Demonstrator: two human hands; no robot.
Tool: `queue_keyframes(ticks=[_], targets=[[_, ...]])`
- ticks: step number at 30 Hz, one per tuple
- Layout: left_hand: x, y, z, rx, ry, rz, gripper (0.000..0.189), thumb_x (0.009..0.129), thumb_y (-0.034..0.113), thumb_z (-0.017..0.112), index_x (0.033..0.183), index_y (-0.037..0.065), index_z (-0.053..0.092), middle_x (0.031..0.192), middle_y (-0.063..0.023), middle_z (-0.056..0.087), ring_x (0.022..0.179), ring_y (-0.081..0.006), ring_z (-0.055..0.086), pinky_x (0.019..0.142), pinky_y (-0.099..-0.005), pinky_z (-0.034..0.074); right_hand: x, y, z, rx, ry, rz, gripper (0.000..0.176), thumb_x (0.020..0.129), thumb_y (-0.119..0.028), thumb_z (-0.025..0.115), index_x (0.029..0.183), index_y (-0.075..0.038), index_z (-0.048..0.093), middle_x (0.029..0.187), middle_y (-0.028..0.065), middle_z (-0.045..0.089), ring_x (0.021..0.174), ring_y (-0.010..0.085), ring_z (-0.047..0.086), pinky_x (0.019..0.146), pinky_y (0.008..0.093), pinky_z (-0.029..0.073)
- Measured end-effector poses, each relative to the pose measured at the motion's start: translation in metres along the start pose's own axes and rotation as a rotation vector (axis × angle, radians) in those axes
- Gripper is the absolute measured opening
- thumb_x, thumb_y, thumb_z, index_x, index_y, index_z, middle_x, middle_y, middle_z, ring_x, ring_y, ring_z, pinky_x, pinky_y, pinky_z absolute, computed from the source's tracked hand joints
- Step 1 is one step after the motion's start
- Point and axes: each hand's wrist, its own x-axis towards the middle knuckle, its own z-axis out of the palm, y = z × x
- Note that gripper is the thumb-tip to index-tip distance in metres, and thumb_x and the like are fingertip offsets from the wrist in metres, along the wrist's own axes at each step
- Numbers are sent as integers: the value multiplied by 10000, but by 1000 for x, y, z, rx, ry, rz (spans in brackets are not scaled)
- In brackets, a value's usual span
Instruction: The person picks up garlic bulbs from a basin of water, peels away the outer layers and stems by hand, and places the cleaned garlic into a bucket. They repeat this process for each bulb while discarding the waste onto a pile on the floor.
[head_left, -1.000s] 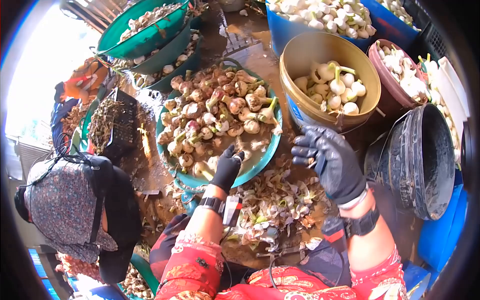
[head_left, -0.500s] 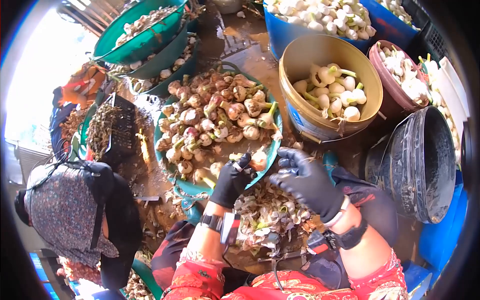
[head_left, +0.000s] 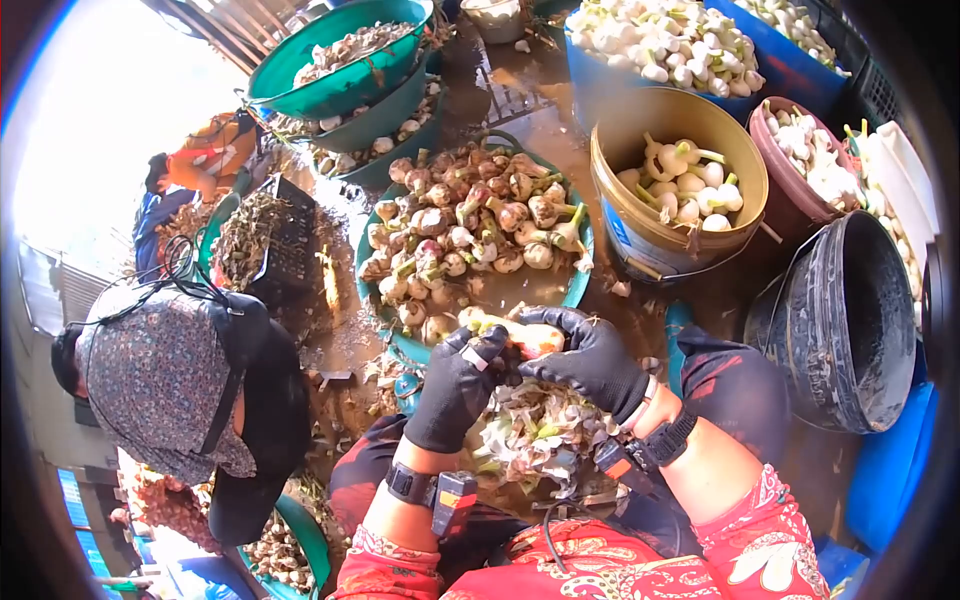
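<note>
Between my two hands is a reddish-brown garlic bulb (head_left: 537,339) with a pale stem. My left hand (head_left: 460,385), in a black glove, closes on the stem side with a light band round one finger. On the other side, my right hand (head_left: 590,365), also gloved in black, has its fingers curled round the bulb. Just beyond them stands a green tub (head_left: 577,290) holding many unpeeled garlic bulbs (head_left: 480,215). Below my hands lies a heap of loose skins and trimmings (head_left: 535,435). Whether a blade is in either hand is hidden.
A tan bucket (head_left: 605,150) with clean white bulbs stands at the right front. Near it are a black bucket (head_left: 815,320), a pink tub (head_left: 765,130) and a blue tub (head_left: 590,65). A co-worker in a patterned hood (head_left: 160,370) sits at left. Green basins (head_left: 270,85) are stacked beyond.
My right hand, open and apart before, has come in and taken hold of the bulb with the left. The bulb has been drawn out from over the tub. The view has shifted left.
</note>
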Motion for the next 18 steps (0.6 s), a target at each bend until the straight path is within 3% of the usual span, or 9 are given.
queue_keyframes(ticks=[3,5,6,9,10,11,14,15,18], targets=[[-7,25,11,235,-69,128,126,890,106,585,927,-14,574,794,-71,636,674,-117,613,583,-232,481,2,-4,0,87,-2,11,449,764,-19,715,1183,-2,555,912,63,654,711,78,608,637,222,528],[-5,33,18,-61,-15,-19,143,888,97,571,959,-27,578,790,-53,639,673,-117,617,594,-234,483,-1,-17,2,155,-17,173,415,814,-92,686,1191,11,546,1053,62,631,897,121,612,725,263,535],[-7,38,19,-59,-20,-51,156,887,92,556,982,-27,589,791,-42,641,668,-116,617,611,-237,488,1,-6,1,250,1,127,334,888,-253,614,1124,-20,579,944,44,645,764,109,616,598,245,513],[-9,45,31,45,24,-36,147,885,97,561,970,-15,607,797,-48,642,665,-117,615,623,-250,492,2,5,-3,462,65,154,375,922,-397,530,1075,-60,592,794,33,629,589,113,586,467,245,465],[-4,35,24,296,-1,66,142,882,81,565,979,-8,617,824,-45,646,693,-117,618,647,-257,492,7,6,-3,464,72,254,446,918,-509,467,1032,-98,594,728,24,594,528,121,546,432,249,432],[-2,28,18,293,-3,62,142,882,81,565,979,-8,617,824,-45,646,693,-116,618,647,-257,492,10,6,-7,463,76,257,446,918,-509,467,1032,-98,594,728,24,594,528,121,546,432,249,432],[0,18,13,848,-64,506,147,876,55,578,1001,-8,622,881,-27,650,746,-105,604,692,-253,483,13,2,-18,682,-99,401,378,961,-451,418,956,-102,563,785,24,612,621,121,562,517,240,467],[-2,17,13,846,-64,500,147,876,55,578,1001,-8,622,881,-27,650,746,-105,604,692,-253,483,12,0,-16,684,-96,407,378,961,-451,418,956,-102,563,785,24,612,621,121,562,517,240,467],[-7,18,20,245,15,23,155,838,-13,561,959,30,649,878,-123,649,719,-200,632,655,-280,488,10,-9,-8,481,79,274,344,972,-377,445,1015,-58,567,856,31,603,687,132,575,586,272,493]])
